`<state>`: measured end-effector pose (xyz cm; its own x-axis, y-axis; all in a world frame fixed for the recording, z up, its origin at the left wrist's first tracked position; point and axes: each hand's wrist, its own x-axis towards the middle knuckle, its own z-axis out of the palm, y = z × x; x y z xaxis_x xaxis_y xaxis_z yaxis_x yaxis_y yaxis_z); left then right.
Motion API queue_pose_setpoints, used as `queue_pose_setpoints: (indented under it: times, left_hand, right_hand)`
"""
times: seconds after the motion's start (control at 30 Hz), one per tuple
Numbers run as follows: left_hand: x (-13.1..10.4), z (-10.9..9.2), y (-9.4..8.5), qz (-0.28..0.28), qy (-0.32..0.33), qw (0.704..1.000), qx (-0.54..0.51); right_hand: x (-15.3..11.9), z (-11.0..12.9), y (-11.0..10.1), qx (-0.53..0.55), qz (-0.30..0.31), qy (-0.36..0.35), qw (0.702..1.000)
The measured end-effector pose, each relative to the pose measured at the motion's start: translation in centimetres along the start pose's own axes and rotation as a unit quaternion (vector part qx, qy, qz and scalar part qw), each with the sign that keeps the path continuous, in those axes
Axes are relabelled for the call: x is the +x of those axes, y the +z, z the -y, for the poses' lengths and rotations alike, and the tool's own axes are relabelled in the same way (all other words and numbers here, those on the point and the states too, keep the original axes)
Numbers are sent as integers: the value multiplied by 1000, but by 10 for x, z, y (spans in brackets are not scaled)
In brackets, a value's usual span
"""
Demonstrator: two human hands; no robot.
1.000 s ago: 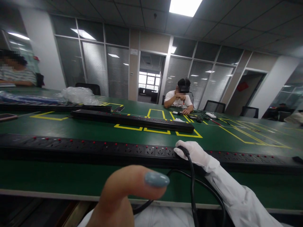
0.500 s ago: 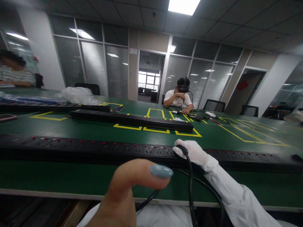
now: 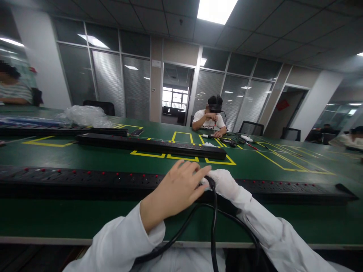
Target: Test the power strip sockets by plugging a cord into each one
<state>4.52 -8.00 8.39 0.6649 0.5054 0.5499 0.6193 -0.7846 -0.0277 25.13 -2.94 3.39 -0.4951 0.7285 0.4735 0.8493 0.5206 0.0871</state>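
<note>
Near twelve o'clock from the wearer, the gloved right hand (image 3: 226,184) pinched a black plug (image 3: 210,183) at the near power strip (image 3: 85,184) on the worktop (image 3: 85,217). The bare left hand (image 3: 177,186) sat at the plug's nine o'clock, fingers curved, whether gripping could not be told. The plug had been brought to the strip, but the hands hid whether seating it remained undone.

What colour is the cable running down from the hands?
The cable is black, seen best in the head view.
</note>
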Motion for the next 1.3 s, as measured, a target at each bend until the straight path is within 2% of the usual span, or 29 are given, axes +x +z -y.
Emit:
queue_pose_setpoints:
  times: [0.1, 0.23, 0.37, 0.5, 0.8, 1.0, 1.13, 1.3]
  left_hand:
    - [-14, 14, 25, 40, -32, 999, 11]
    - [-32, 21, 48, 60, -75, 995, 36]
    - [-39, 25, 68, 29, -131, 989, 64]
    - [-40, 23, 83, -26, -162, 982, 97]
    - [-42, 17, 88, -16, -181, 978, 106]
    - [-42, 19, 90, 0, -171, 979, 110]
    - [-43, 22, 91, 8, -159, 981, 108]
    - [-43, 24, 91, 4, -154, 982, 108]
  right_hand:
    - [5, 11, 4, -67, -6, -2, 998]
    - [20, 35, 9, -72, 5, 1, 997]
    - [34, 53, 14, -67, 3, -2, 998]
    - [38, 55, 18, -70, -10, -6, 997]
    - [31, 49, 14, -44, -9, -37, 998]
    - [31, 43, 8, -30, 5, -98, 995]
    - [30, 45, 9, -63, -2, -65, 996]
    - [30, 46, 16, -55, -7, -42, 998]
